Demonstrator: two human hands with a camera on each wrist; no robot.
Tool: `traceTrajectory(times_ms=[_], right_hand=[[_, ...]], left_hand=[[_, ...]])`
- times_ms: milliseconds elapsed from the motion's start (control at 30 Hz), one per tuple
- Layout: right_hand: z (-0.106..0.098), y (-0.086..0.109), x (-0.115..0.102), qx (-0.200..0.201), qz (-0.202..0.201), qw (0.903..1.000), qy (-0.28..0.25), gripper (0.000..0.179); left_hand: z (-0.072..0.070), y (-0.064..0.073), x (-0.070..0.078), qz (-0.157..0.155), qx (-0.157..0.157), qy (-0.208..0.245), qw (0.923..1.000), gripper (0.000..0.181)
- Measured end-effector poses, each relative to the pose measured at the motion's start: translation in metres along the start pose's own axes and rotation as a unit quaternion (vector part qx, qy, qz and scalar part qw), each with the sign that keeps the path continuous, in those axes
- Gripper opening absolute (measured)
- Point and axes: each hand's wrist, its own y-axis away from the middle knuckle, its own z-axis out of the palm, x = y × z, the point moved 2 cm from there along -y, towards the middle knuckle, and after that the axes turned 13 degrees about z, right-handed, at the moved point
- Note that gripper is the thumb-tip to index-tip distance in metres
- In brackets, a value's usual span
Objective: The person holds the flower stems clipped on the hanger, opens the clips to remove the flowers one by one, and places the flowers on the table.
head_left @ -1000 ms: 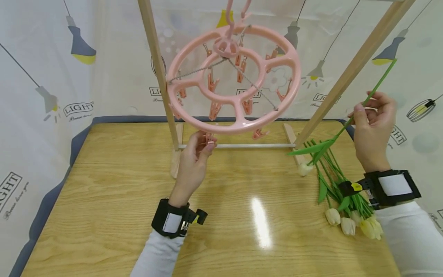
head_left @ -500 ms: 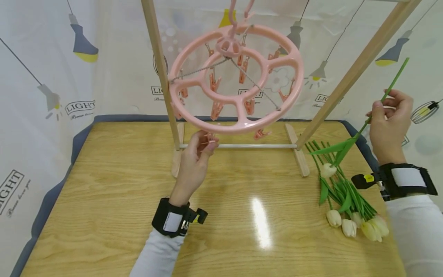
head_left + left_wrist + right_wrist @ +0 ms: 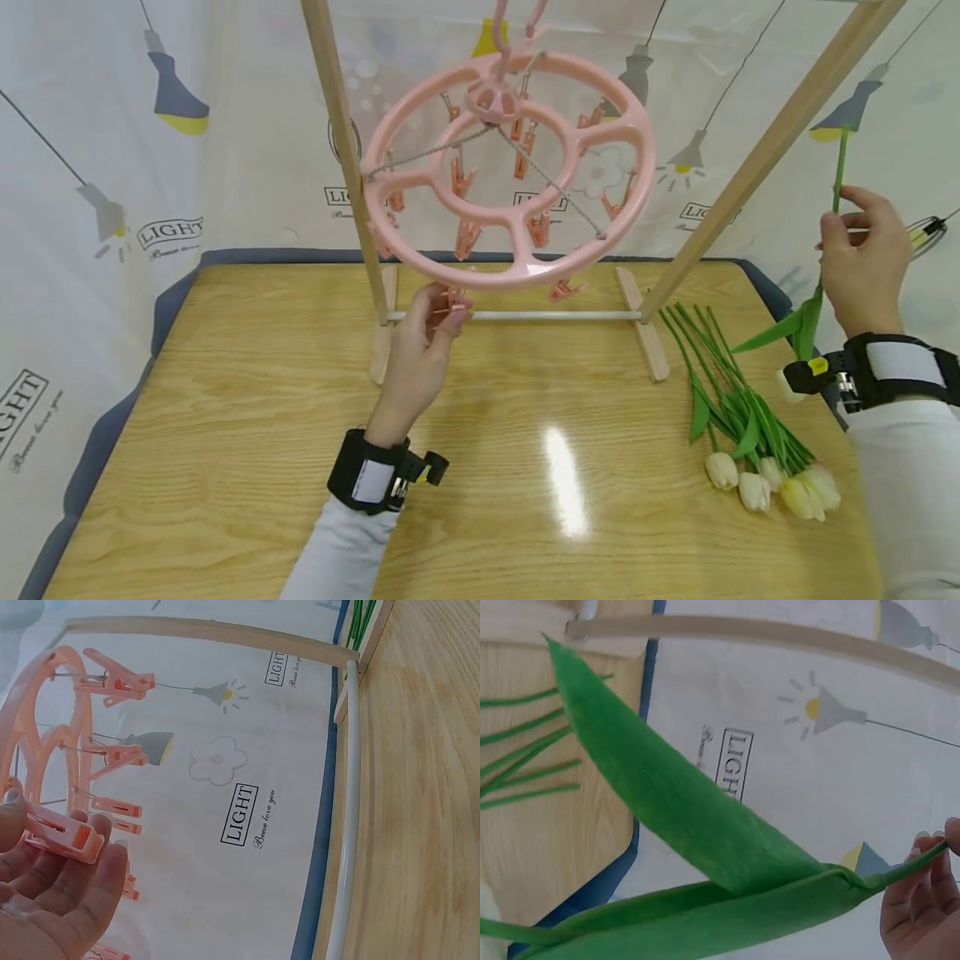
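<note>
A pink round clip hanger point(image 3: 450, 273) hangs within a wooden frame, with several clothespins dangling from it. Under its near rim my left hand point(image 3: 420, 350) pinches one pink clothespin point(image 3: 66, 834) between thumb and fingers. Off to the right, my right hand point(image 3: 866, 262) holds a tulip point(image 3: 840, 162) by its green stem, between thumb and fingertips. That flower points bloom down, its pale head partly hidden behind the wrist camera. Its broad green leaves point(image 3: 667, 795) fill much of the right wrist view.
Several white tulips point(image 3: 750, 425) lie bunched on the right of the wooden table point(image 3: 262, 433). The frame's posts point(image 3: 750, 196) slope up on both sides of the hanger, and a white crossbar point(image 3: 555, 316) joins them low down. A printed curtain point(image 3: 262, 167) stands behind.
My right hand has moved right, away from the frame, and the tulip has swung from slanting to nearly upright, bloom down. My left hand stays at the same clothespin.
</note>
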Motion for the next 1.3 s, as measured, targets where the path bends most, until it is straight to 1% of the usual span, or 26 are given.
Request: traceTrajectory(times_ms=[100, 233, 300, 533, 600, 767, 933, 1100, 1233, 1300], right_hand=[[0.000, -0.003, 0.005, -0.019, -0.005, 0.9994, 0.029, 0.042], [0.002, -0.005, 0.015, -0.043, -0.020, 0.9971, 0.060, 0.043], [0.005, -0.005, 0.020, -0.050, -0.030, 0.9953, 0.078, 0.042], [0.019, -0.001, 0.039, -0.076, -0.039, 0.9894, 0.117, 0.042], [0.023, -0.001, 0.043, -0.080, -0.053, 0.9877, 0.123, 0.041], [0.033, 0.002, 0.052, -0.102, -0.081, 0.9804, 0.148, 0.039], [0.046, 0.006, 0.063, -0.119, -0.084, 0.9716, 0.187, 0.037], [0.059, 0.013, 0.080, -0.136, -0.087, 0.9631, 0.215, 0.036], [0.069, 0.019, 0.092, -0.139, -0.100, 0.9586, 0.228, 0.035], [0.075, 0.023, 0.096, -0.143, -0.093, 0.9576, 0.232, 0.034]], left_hand=[[-0.001, 0.000, 0.000, 0.000, -0.001, -0.001, 1.0000, 0.034], [-0.001, 0.000, 0.000, -0.003, -0.002, 0.002, 1.0000, 0.034], [-0.001, 0.000, 0.000, -0.004, -0.003, 0.003, 1.0000, 0.035], [0.000, 0.000, -0.001, 0.001, -0.002, -0.003, 1.0000, 0.035], [0.000, 0.000, -0.001, 0.004, -0.002, -0.001, 1.0000, 0.035], [-0.001, -0.001, 0.000, 0.005, 0.001, -0.003, 1.0000, 0.034], [-0.001, -0.001, 0.000, 0.005, 0.000, -0.003, 1.0000, 0.034], [0.000, 0.000, 0.000, 0.006, -0.003, -0.005, 1.0000, 0.034], [0.000, 0.000, 0.000, 0.007, -0.002, -0.001, 1.0000, 0.034], [0.000, 0.000, -0.001, 0.007, -0.002, 0.000, 1.0000, 0.034]])
